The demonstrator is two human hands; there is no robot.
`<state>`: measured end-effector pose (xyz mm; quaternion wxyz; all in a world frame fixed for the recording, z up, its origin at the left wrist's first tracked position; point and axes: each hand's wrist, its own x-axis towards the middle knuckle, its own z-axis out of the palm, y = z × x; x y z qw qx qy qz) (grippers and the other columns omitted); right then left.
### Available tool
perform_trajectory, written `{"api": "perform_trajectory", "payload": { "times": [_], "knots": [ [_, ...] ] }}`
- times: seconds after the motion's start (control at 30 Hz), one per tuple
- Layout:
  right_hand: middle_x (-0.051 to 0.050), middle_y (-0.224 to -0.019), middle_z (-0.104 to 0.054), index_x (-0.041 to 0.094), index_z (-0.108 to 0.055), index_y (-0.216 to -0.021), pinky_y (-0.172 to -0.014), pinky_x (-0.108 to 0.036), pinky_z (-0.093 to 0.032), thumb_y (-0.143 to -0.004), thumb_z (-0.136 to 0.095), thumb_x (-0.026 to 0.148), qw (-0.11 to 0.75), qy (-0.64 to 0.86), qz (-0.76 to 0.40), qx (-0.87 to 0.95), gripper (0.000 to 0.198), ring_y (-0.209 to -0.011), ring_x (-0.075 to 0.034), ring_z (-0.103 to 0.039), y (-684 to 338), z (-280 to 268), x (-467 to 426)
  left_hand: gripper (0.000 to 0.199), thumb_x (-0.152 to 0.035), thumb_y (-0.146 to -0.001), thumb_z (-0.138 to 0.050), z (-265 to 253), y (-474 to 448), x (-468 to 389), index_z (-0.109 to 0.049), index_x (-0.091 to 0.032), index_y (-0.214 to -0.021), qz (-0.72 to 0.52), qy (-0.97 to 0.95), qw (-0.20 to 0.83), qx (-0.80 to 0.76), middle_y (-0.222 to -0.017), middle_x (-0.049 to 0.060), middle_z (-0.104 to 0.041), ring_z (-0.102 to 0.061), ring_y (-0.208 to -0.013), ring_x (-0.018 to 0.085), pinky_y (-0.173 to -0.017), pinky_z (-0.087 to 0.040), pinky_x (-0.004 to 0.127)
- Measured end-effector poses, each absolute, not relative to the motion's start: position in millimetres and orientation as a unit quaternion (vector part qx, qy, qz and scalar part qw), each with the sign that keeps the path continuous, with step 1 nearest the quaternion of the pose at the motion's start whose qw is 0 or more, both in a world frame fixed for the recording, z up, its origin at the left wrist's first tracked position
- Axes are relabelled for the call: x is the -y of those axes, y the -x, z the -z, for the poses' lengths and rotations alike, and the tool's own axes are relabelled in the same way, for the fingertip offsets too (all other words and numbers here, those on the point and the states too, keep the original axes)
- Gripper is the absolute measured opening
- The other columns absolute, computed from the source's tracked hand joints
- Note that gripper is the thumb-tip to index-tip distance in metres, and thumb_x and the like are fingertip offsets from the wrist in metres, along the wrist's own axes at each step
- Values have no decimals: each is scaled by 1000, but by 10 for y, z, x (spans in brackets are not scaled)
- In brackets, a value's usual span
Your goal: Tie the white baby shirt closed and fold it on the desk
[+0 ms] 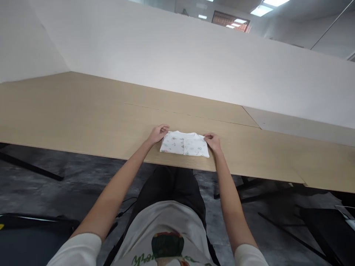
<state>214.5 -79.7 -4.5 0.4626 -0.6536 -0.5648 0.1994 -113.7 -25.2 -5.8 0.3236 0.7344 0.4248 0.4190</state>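
A folded white baby shirt (184,144) with small printed figures lies flat near the front edge of the table. A seam or fold line runs down its middle, and what looks like a neckline is along its far edge. My left hand (159,133) is at the shirt's far left corner, its fingers curled together on the cloth's edge. At the far right corner, my right hand (213,140) pinches the cloth between thumb and fingers. Both palms are turned inward, and the fingertips are small in view.
The light wooden table (83,111) stretches to both sides, with a seam along it and a pale panel (299,122) at the back right. A white partition (166,55) rises behind it. Dark chairs (33,240) stand on the grey floor at left and right.
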Motion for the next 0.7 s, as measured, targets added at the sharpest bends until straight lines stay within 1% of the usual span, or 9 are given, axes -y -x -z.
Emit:
{"api": "perform_trajectory", "payload": {
  "times": [0.13, 0.27, 0.37, 0.5, 0.53, 0.6, 0.7],
  "knots": [
    [-10, -78, -71, 12, -70, -78, -67, -28, -46, -65, -53, 19, 444, 664, -170, 578, 23, -70, -18, -61, -2111, 17, 809, 35, -30, -74, -55, 58, 1127, 233, -65, -12, -102, -429, -726, 307, -440, -92, 9, -69, -62, -80, 17, -76, -50, 30],
    [-13, -84, -72, 12, -72, -79, -72, -30, -46, -71, -52, 23, 444, 678, -129, 572, 24, -76, -21, -63, -2113, -1, 807, 29, -27, -76, -51, 69, 1142, 203, -68, -13, -94, -440, -711, 259, -484, -92, 9, -70, -62, -80, 18, -78, -48, 30],
    [-15, -83, -72, 11, -72, -75, -72, -32, -46, -76, -52, 29, 433, 693, -96, 568, 27, -74, -23, -63, -2128, 4, 803, 29, -34, -81, -49, 54, 1153, 210, -69, -15, -87, -414, -711, 218, -525, -91, 9, -71, -61, -82, 20, -75, -45, 30],
    [-13, -79, -72, 12, -72, -72, -70, -31, -45, -82, -51, 37, 410, 686, -94, 593, 34, -72, -23, -63, -2130, 17, 807, 45, -49, -85, -42, -7, 1143, 272, -66, -16, -67, -333, -741, 175, -556, -72, 9, -67, -57, -68, 20, -64, -40, 30],
    [-12, -79, -72, 12, -73, -73, -70, -31, -45, -82, -51, 38, 404, 682, -96, 602, 35, -73, -23, -64, -2129, 20, 808, 48, -52, -85, -41, -24, 1138, 290, -66, -16, -65, -322, -746, 170, -557, -70, 9, -66, -56, -67, 20, -63, -38, 30],
    [-12, -82, -72, 13, -74, -77, -72, -31, -46, -83, -52, 37, 389, 679, -96, 615, 33, -76, -23, -65, -2129, 26, 804, 46, -53, -83, -44, -51, 1129, 320, -67, -17, -68, -315, -753, 169, -553, -73, 8, -67, -56, -67, 20, -63, -37, 30],
    [-12, -89, -73, 14, -75, -81, -76, -31, -46, -80, -55, 31, 372, 685, -86, 620, 26, -83, -23, -65, -2139, 43, 785, 39, -48, -81, -47, -59, 1129, 331, -69, -17, -75, -304, -757, 178, -551, -79, 8, -69, -58, -72, 20, -65, -39, 29]
  ]
}}
